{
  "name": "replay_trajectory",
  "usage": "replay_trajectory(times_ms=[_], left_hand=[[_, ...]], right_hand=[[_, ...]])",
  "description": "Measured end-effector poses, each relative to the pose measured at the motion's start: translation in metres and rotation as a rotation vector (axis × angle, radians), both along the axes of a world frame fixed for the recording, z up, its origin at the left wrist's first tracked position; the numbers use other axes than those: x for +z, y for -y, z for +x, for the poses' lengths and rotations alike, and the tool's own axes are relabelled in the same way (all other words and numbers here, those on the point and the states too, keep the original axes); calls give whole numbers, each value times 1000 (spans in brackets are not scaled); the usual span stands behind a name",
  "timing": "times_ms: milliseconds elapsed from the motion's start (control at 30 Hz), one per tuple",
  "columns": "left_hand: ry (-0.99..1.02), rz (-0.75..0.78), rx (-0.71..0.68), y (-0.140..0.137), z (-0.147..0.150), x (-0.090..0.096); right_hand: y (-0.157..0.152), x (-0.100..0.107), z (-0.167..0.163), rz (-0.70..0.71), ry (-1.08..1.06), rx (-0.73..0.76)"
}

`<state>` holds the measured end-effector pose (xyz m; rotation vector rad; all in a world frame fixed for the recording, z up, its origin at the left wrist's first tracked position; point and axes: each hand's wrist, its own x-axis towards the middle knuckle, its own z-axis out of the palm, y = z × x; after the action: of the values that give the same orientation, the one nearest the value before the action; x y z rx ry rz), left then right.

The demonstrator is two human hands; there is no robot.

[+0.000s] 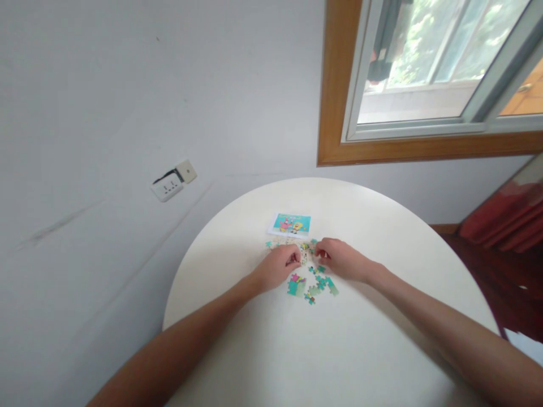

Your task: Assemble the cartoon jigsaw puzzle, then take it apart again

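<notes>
Loose jigsaw puzzle pieces (320, 281) in green, yellow and tan lie scattered between and in front of my hands. A small joined section of puzzle (296, 285), teal with a bit of pink, lies below my left hand (280, 265). That hand rests over the left side of the pile with its fingers curled in a pinch; whatever they hold is hidden. My right hand (341, 259) is at the pile's right edge, fingers bent toward the thumb, and anything between them is too small to make out. Behind the pieces lies a picture card (292, 224) with a pink and a yellow cartoon figure.
Everything lies on a round white table (263, 350) pushed near a pale wall (127, 102). A wall socket (167, 187) is at the left. A wood-framed window (339, 152) is at the upper right, with a red curtain (504, 215) beneath its right side.
</notes>
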<state>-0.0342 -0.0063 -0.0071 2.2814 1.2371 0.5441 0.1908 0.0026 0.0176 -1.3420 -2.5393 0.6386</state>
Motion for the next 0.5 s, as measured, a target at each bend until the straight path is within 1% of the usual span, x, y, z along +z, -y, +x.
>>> replay_trajectory(times_ms=[67, 167, 233, 333, 367, 433, 500], left_hand=[[3, 26, 48, -5, -5, 2], [-48, 161, 73, -8, -9, 7], [-88, 184, 9, -3, -8, 12], [-152, 87, -185, 11, -3, 18], [-168, 63, -228, 15, -1, 20], [-189, 33, -276, 21, 3, 22], [-212, 9, -295, 23, 4, 23]], right_hand=[[4, 5, 8, -67, 72, 46], [15, 9, 11, -122, 142, 153], [20, 8, 8, -98, 154, 168], [22, 2, 0, -57, 136, 169], [21, 0, -3, -47, 125, 182], [18, -4, -6, -22, 103, 207], [15, -7, -8, 3, 85, 212]])
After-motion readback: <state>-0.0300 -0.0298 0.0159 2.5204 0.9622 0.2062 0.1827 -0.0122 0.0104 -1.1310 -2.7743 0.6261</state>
